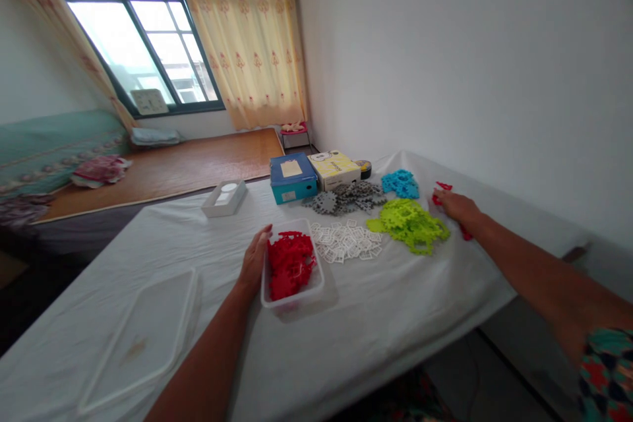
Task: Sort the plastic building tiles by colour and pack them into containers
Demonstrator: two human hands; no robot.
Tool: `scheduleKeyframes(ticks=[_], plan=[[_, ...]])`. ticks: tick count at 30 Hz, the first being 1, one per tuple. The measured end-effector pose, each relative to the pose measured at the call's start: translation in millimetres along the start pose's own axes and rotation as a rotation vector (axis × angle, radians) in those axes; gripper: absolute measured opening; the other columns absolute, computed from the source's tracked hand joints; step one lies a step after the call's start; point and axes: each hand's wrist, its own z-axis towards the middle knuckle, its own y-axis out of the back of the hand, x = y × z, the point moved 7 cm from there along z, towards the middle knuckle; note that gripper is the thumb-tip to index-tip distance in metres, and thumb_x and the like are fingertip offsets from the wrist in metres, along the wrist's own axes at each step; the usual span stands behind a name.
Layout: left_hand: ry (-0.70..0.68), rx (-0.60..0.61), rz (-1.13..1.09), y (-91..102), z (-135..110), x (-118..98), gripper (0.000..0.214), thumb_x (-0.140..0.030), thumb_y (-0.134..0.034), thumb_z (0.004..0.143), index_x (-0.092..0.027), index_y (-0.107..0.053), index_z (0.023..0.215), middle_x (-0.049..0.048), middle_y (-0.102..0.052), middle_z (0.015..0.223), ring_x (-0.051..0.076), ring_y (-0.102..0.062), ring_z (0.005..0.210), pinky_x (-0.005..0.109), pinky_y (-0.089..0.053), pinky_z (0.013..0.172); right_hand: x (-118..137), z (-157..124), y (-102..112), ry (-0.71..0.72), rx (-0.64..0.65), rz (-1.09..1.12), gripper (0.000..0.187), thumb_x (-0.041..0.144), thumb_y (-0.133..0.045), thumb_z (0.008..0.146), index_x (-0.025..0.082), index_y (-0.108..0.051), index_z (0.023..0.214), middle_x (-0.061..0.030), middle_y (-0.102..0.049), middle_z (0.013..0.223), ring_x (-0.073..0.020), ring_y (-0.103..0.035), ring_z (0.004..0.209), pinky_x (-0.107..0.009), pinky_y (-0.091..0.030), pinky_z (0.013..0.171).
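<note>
So there's a clear plastic tub point(320, 273) just below the middle of the frame, and it's loaded with red pieces point(291, 265). The left hand point(254, 257) is up against the tub's left side, fingers fairly straight and reaching to its upper left corner; can't tell if the thumb is actually gripping the rim.

The right hand point(455, 206) is way over at center right, arm stretched out, fingers bent down at some loose red pieces point(443, 185). One bit pokes out past the fingertips and more red shows under the wrist. Fingers look mostly closed up, but I can't tell if they're pinching anything.

Between the hands it's all piles: white square pieces point(349, 242) right beside the tub, lime green pieces point(413, 225) further right, blue pieces point(400, 183) above those, and grey gear-like pieces point(353, 196) near the center. Right behind the grey lot sit a blue box point(293, 178) and a yellow-and-white box point(335, 169). A small white open box point(224, 200) is left of them, and a translucent lid point(143, 330) lies flat at lower left, all on a pale tablecloth point(380, 330).
</note>
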Motion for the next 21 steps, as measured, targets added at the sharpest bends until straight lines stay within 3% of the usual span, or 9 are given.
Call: scheduleKeyframes(ticks=[3,6,9,12,15,17,20,21], plan=[[0.003,-0.003,-0.011,-0.8,-1,1,0.058,-0.057,-0.044,0.088,-0.018,-0.056,0.129,0.0125,-0.059,0.130,0.024,-0.053,0.122,0.040,-0.036,0.107,-14,-1,3,-0.051,-0.066,-0.025,0.056,0.023,-0.040,0.081,0.021,-0.045,0.137,-0.0165,-0.048,0.140,-0.0370,-0.055,0.114,-0.049,-0.046,0.086],[-0.002,-0.008,-0.006,-1.6,-2,1,0.057,-0.056,-0.043,0.089,-0.018,-0.057,0.128,0.0124,-0.060,0.129,0.024,-0.053,0.122,0.039,-0.036,0.107,-25,-2,11,-0.079,-0.118,-0.013,0.061,0.026,-0.042,0.079,0.019,-0.042,0.140,-0.0215,-0.048,0.138,-0.0402,-0.058,0.104,-0.050,-0.047,0.077],[-0.015,-0.006,-0.015,-2.4,-2,-1,0.055,-0.054,-0.043,0.090,-0.018,-0.057,0.129,0.0125,-0.060,0.130,0.024,-0.053,0.122,0.040,-0.036,0.107,-30,-4,30,-0.108,-0.211,0.061,0.063,0.031,-0.046,0.077,0.017,-0.043,0.138,-0.0251,-0.046,0.137,-0.0427,-0.056,0.105,-0.052,-0.046,0.080],[-0.042,-0.001,-0.005,-3.0,-2,-3,0.053,-0.052,-0.042,0.091,-0.016,-0.057,0.128,0.0129,-0.058,0.132,0.025,-0.053,0.123,0.041,-0.035,0.108,-20,-6,57,-0.116,-0.283,0.120,0.057,0.026,-0.045,0.077,0.016,-0.047,0.133,-0.0251,-0.048,0.133,-0.0422,-0.055,0.108,-0.053,-0.044,0.085],[-0.047,-0.006,0.007,-2.7,-2,-3,0.052,-0.050,-0.043,0.091,-0.017,-0.058,0.127,0.0122,-0.059,0.131,0.025,-0.052,0.123,0.042,-0.034,0.109,13,-5,91,-0.077,-0.391,0.196,0.050,0.022,-0.045,0.077,0.014,-0.051,0.126,-0.0251,-0.053,0.126,-0.0408,-0.054,0.109,-0.051,-0.042,0.089],[-0.046,-0.004,0.003,-3.1,-2,-3,0.052,-0.051,-0.043,0.090,-0.017,-0.058,0.127,0.0118,-0.059,0.131,0.025,-0.052,0.123,0.041,-0.034,0.109,50,-5,114,-0.028,-0.456,0.245,0.047,0.024,-0.048,0.078,0.014,-0.052,0.123,-0.0223,-0.056,0.123,-0.0370,-0.054,0.109,-0.047,-0.042,0.092],[-0.045,0.000,-0.012,-4.1,-1,-2,0.053,-0.052,-0.043,0.090,-0.018,-0.058,0.127,0.0115,-0.058,0.132,0.024,-0.052,0.123,0.040,-0.035,0.108,128,-12,138,0.085,-0.493,0.362,0.045,0.032,-0.053,0.080,0.022,-0.048,0.124,-0.0123,-0.060,0.120,-0.0275,-0.058,0.103,-0.039,-0.045,0.092],[-0.046,-0.004,-0.014,-4.1,-1,-2,0.052,-0.052,-0.043,0.090,-0.018,-0.058,0.127,0.0113,-0.058,0.132,0.024,-0.052,0.123,0.040,-0.035,0.108,160,-18,142,0.158,-0.481,0.526,0.046,0.033,-0.057,0.078,0.022,-0.048,0.122,-0.0104,-0.061,0.117,-0.0268,-0.060,0.100,-0.040,-0.047,0.089]])
